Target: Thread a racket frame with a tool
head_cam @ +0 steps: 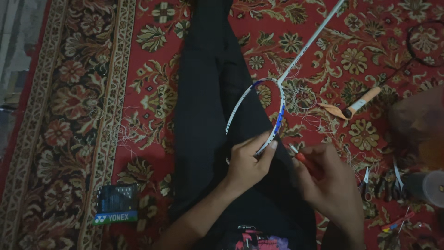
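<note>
Racket frame [277, 113] being worked on over the lap, unstrung.
Left hand [247, 164] is pinching its rim; right hand [330, 183] is gripping a red-handled tool [303, 159]; loose string [303, 99] is lying on the carpet [92, 92].

Open carpet [69, 115] left of the leg; right side crowded with awl [360, 103], scissors [366, 178], loose string [303, 99].
</note>
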